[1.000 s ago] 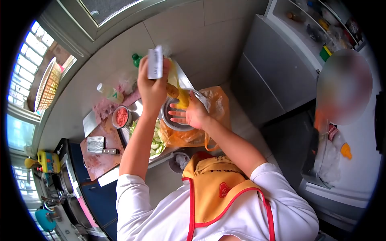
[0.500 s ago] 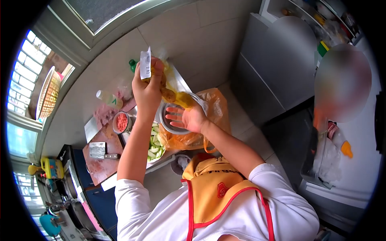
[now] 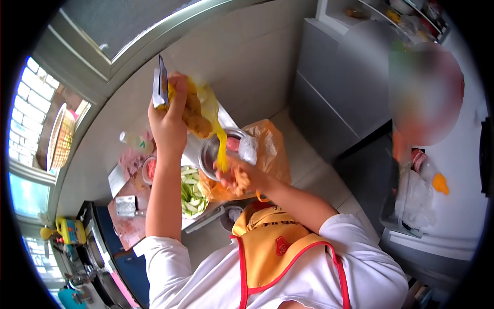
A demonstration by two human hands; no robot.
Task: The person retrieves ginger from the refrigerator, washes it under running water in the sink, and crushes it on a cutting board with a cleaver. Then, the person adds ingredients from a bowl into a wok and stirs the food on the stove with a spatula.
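Beneath the hands: translucent orange plastic bag (image 3: 275,159); alongside, round silver metal bowl (image 3: 208,155), containing pink lump (image 3: 233,143), with clear plastic bundle (image 3: 248,149) near the rim; left of bowl, pile of pale-green slices (image 3: 191,198); above and left of bowl, yellow mesh net bag (image 3: 209,101) of brown rounded lumps (image 3: 197,122), long axis sloping down rightward; upper end clasped in left hand (image 3: 171,110), fingers wrapped round; narrow yellow tail (image 3: 222,147) hanging nearest right hand (image 3: 241,175), fingers part-curled, cannot tell whether gripping; at left hand, stiff white label (image 3: 159,88).
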